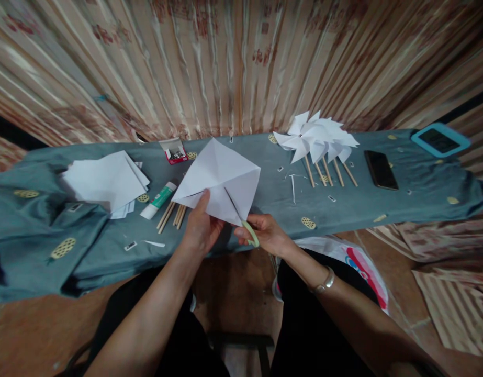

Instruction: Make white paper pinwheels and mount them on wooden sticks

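Patterned cloth [343,209], creased paper [225,175], scissors [251,235] in right hand [269,234]

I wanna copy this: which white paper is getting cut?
The creased sheet in the left hand: the scissors meet its edge. The other sheets lie piled further left.

Head view, single: mounted on the wearer's head, facing forward and steeply down. Field wide; range near. White paper sheet [229,157] close to mid-frame; cloth-covered bench [272,183] spans the width; curtain [241,68] fills the top of the frame; forearms [153,309] enter from the lower edge.
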`<state>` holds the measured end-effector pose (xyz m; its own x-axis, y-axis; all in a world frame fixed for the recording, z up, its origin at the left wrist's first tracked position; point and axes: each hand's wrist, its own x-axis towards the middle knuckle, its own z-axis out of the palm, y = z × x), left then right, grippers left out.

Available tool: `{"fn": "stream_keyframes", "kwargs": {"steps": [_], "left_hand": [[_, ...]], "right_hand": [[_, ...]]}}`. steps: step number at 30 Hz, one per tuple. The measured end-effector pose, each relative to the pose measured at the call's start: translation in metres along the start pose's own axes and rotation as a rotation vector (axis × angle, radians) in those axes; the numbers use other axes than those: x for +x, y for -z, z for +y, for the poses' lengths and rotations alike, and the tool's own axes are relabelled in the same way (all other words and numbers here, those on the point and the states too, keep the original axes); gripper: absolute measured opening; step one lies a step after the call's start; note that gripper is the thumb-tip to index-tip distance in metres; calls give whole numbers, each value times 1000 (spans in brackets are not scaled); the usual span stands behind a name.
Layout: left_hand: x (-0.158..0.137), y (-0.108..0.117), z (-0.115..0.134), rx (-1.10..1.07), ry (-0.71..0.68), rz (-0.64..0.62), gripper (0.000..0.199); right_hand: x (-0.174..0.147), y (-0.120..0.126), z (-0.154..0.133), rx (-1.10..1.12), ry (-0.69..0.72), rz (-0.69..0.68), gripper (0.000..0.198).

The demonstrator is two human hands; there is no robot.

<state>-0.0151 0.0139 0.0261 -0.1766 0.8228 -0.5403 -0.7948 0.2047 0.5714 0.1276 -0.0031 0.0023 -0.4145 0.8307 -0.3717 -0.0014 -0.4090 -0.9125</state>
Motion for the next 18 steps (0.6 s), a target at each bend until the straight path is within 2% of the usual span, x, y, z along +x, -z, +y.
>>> {"fn": "stream_keyframes", "kwargs": {"steps": [10, 14, 18], "left_hand": [[-4, -5, -1, 2, -4, 12, 20], [-3, -5, 5, 12, -44, 0, 21], [2, 0, 22, 26, -132, 0, 26]], "right_hand": [[-2, 0, 3, 6, 11, -2, 46], [-6, 2, 1, 12, -57, -86, 48], [-14, 15, -2, -113, -120, -183, 48]]}}
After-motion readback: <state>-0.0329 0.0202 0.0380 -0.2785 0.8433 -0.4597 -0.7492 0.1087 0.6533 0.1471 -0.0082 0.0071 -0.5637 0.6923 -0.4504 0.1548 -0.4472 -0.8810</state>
